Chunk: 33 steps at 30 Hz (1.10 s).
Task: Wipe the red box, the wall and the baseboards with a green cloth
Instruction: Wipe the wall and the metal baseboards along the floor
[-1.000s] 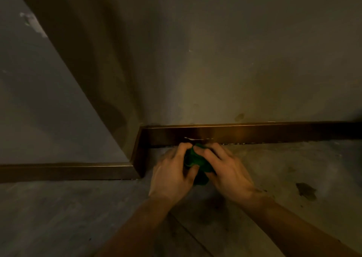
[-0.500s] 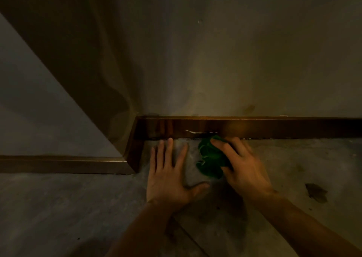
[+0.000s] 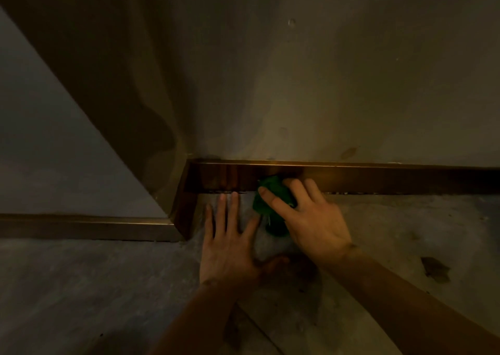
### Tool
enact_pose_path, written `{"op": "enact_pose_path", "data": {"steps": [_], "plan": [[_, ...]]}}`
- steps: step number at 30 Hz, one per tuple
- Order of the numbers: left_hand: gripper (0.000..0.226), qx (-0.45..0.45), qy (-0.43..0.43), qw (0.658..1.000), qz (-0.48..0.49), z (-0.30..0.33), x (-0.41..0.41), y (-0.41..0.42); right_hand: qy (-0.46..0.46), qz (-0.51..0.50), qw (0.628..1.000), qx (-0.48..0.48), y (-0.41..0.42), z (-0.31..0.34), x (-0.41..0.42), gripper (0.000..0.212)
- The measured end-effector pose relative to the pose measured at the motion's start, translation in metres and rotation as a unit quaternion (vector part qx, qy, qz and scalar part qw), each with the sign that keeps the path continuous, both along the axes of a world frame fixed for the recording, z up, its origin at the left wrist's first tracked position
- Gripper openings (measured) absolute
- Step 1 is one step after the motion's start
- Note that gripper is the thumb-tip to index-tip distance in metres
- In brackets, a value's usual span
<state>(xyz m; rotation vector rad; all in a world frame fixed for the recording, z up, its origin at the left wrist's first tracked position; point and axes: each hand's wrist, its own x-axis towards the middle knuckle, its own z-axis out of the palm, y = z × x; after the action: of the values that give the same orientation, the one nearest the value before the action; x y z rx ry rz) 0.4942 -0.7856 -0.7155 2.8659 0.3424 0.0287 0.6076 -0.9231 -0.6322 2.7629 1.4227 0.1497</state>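
A: Starting at the corner (image 3: 180,205), where the board (image 3: 378,178) turns, what do we have?

B: Our left hand (image 3: 228,246) lies flat and open on the floor (image 3: 81,287), fingers spread, tips just short of the board's foot. It holds nothing; it looks to us like a prop for our weight.

A: And the cloth (image 3: 270,208)?

B: Just right of that hand, bunched, its top edge pressed to the board's face and its tail down on the floor. Our right hand (image 3: 308,219) is closed over it, fingers curled on top.

A: So we judge the board is the step in hand. How do we do it well?

B: We keep the wad flat against the glossy face, press evenly, and run long strokes rightward along the dim stretch. We also work the seam under the board, where specks seem to sit.

A: And the wall (image 3: 324,84) above?

B: It shows marks near the board's top edge. The red box we cannot see here.
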Motion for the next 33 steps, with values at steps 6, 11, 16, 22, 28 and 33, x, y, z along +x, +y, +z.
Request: {"op": "enact_pose_path", "data": {"steps": [6, 11, 16, 22, 28, 33], "plan": [[0.111, 0.005, 0.001, 1.0, 0.0, 0.002, 0.001, -0.001, -0.083, 0.073, 0.994, -0.019, 0.04, -0.004, -0.003, 0.055], [0.11, 0.004, 0.0, 1.0, -0.007, -0.001, -0.001, 0.0, -0.133, 0.076, 0.988, -0.034, 0.049, -0.011, -0.002, 0.04], [0.11, -0.006, 0.0, 1.0, -0.003, -0.002, 0.0, 0.001, -0.134, 0.043, 0.988, -0.059, 0.037, -0.011, 0.002, 0.046], [0.108, -0.011, -0.006, 1.0, 0.001, -0.001, -0.001, 0.001, -0.124, 0.005, 0.989, -0.082, 0.014, -0.005, 0.009, 0.047], [0.108, -0.013, -0.008, 1.0, 0.008, 0.0, -0.001, 0.0, -0.09, -0.025, 0.989, -0.113, -0.003, 0.001, 0.014, 0.053], [0.107, -0.017, -0.01, 1.0, 0.008, 0.0, 0.0, 0.001, -0.064, -0.071, 0.987, -0.129, -0.018, 0.003, 0.018, 0.061]]}}
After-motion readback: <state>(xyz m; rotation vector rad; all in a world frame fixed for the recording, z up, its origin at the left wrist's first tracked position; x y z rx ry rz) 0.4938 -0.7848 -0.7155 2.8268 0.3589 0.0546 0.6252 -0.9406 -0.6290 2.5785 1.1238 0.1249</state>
